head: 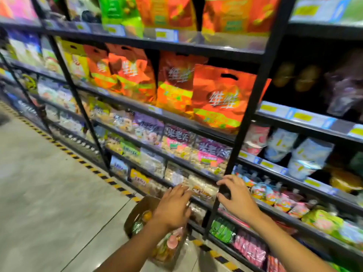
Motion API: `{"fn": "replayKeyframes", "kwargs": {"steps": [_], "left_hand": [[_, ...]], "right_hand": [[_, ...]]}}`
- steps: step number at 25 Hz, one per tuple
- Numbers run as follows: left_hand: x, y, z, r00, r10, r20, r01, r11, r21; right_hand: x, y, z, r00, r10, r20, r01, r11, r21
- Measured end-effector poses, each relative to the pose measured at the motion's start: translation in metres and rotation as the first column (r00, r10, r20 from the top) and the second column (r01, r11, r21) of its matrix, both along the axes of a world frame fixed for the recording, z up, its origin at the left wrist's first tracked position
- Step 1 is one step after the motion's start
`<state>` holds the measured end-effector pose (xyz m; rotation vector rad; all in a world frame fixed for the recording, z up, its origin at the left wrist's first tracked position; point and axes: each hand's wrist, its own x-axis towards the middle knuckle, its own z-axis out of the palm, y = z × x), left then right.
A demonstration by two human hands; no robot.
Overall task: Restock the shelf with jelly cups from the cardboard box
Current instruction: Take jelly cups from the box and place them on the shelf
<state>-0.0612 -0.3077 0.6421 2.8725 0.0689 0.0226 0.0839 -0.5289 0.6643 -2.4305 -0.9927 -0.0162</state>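
Both hands reach toward the shelves (306, 116): the left hand (173, 207) has its fingers stretched out and holds nothing, close to clear snack packets (202, 187). The right hand (238, 199) is spread wide by the black post (243, 130), perhaps touching it; blur hides that. The cardboard box (135, 211) sits on the floor (59, 193) beneath the left forearm, with jelly cups (170, 242) inside.

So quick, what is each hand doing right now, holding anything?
Left hand: open, fingers stretched forward, holding nothing.
Right hand: open, fingers spread by the black upright, holding nothing.
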Motion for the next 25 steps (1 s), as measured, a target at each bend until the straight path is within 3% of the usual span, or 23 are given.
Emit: {"fn": "replayKeyframes", "kwargs": {"steps": [6,12,18,25], "left_hand": [[-0.104,0.043,-0.095,0.931,0.236,-0.277,-0.251,0.968,-0.017],[-0.123,0.082,-0.135,0.827,0.366,-0.426,-0.425,0.904,-0.048],[-0.083,0.127,-0.219,0.713,0.355,-0.605,-0.52,0.847,-0.115],[-0.026,0.164,-0.364,0.674,0.27,-0.688,-0.479,0.868,-0.129]], "right_hand": [[-0.057,0.079,-0.092,0.951,0.144,-0.274,-0.206,0.955,-0.215],[-0.064,0.146,-0.164,0.858,0.157,-0.49,-0.338,0.89,-0.307],[-0.023,0.214,-0.269,0.783,0.071,-0.618,-0.381,0.84,-0.387],[0.014,0.241,-0.425,0.723,-0.047,-0.69,-0.386,0.8,-0.459]]}}
